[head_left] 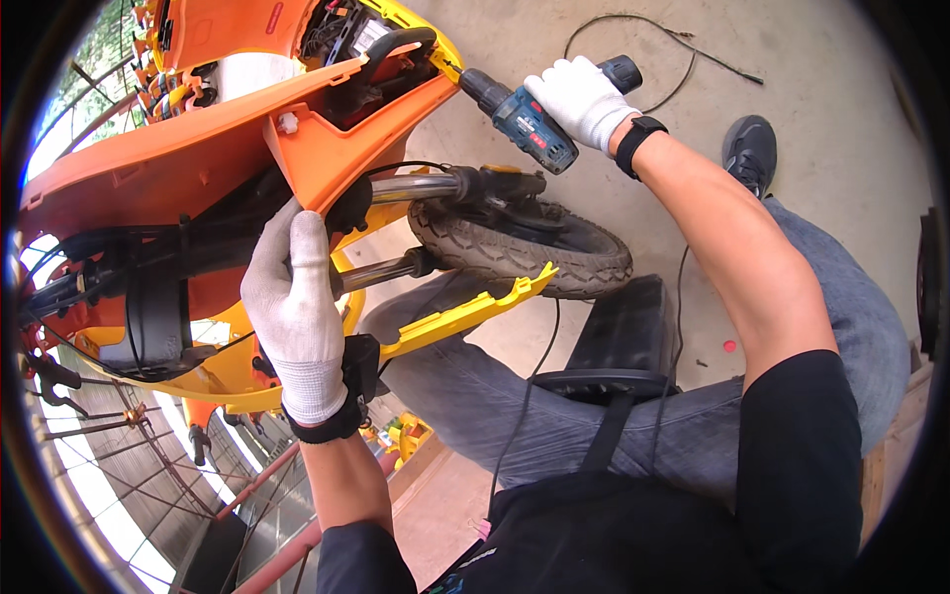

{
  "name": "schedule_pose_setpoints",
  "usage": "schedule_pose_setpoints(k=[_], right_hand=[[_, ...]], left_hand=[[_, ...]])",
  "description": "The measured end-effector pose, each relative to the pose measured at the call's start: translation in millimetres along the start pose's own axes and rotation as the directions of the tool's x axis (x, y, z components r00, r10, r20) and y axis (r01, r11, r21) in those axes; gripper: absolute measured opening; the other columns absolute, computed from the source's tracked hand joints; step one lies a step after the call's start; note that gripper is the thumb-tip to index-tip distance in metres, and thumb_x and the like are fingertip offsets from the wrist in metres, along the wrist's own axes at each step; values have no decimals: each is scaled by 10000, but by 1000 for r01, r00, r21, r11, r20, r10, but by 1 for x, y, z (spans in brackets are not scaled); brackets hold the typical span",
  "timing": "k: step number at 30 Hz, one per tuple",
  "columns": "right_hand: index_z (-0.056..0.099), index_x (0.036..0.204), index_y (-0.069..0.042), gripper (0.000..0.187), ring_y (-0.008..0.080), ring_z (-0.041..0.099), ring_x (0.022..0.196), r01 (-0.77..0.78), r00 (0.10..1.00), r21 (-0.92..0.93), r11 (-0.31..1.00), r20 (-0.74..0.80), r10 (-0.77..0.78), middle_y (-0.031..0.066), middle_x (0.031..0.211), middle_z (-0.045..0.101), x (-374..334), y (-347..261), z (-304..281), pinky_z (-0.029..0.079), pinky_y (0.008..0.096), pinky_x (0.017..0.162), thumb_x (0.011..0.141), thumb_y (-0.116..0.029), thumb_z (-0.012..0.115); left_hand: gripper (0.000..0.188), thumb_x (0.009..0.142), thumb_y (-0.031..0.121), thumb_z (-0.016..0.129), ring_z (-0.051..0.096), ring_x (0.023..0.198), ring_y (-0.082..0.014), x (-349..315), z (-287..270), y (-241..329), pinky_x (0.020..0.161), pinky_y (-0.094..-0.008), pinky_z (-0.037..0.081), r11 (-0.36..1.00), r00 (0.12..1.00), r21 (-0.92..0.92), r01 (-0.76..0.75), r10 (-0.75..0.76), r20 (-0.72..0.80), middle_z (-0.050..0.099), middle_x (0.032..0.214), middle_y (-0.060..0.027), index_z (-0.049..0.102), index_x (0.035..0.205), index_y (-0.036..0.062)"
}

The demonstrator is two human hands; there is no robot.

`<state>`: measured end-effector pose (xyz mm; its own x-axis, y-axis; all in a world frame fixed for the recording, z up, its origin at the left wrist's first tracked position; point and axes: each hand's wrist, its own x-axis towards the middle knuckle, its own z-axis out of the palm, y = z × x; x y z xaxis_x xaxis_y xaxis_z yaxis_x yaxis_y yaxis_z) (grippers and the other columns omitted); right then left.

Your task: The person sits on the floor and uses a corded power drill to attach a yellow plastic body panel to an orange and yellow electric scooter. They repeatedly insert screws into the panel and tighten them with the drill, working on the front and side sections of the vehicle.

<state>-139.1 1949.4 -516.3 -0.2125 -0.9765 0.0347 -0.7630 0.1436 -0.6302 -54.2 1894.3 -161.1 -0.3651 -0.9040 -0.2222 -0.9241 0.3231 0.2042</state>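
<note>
In a white glove, my right hand [582, 102] is wrapped round the grip of a blue cordless drill [524, 124]. The drill's bit end meets the yellow edge piece [443, 61] beside the orange body panel [341, 144] of a two-wheeled vehicle. My left hand [295, 287], also gloved, pinches the lower corner of that orange panel, thumb on the near side; some of its fingers are hidden behind. Below the panel lie the metal fork tubes [416, 186] and the black tyre [524, 247]. Wires and dark parts show in the opening above.
A yellow trim strip [470, 322] juts out near my leg. A black cable [683, 40] lies on the concrete floor [821, 109]. My shoe [749, 153] stands at the right. At the lower left are a wire rack [129, 445] and a red pipe [282, 559].
</note>
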Motion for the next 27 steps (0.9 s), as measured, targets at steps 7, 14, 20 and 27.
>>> schedule_pose_setpoints(k=[7,14,20,27], right_hand=[[613,1042,-137,166,261,665,921,-10,999,3,1000,38,10,77,901,696,6,0,-8,473,406,831,890,-186,570],[620,1014,-137,146,269,673,870,22,1000,6,1000,-8,-22,79,850,694,9,6,-4,479,410,801,885,-185,571],[619,994,-137,129,278,672,856,37,999,10,999,-29,-37,86,833,690,12,11,-6,478,410,792,885,-182,568],[617,992,-140,123,283,673,851,51,997,19,999,-50,-50,95,831,685,15,10,-8,486,407,784,883,-172,570]], left_hand=[[364,1008,283,559,439,605,-33,-2,1,2,525,-207,337,1000,1000,-18,-9,9,-6,601,796,0,664,1161,-30],[384,1007,313,555,488,635,-49,3,-1,3,554,-210,380,998,998,-8,-64,64,14,595,789,-2,667,1090,-44],[368,963,307,634,408,604,-54,17,0,29,540,-231,349,992,999,126,-9,5,38,527,683,14,658,906,-55],[360,928,263,668,394,605,-54,32,8,23,541,-242,348,993,998,110,-47,43,42,503,625,8,615,777,-59]])
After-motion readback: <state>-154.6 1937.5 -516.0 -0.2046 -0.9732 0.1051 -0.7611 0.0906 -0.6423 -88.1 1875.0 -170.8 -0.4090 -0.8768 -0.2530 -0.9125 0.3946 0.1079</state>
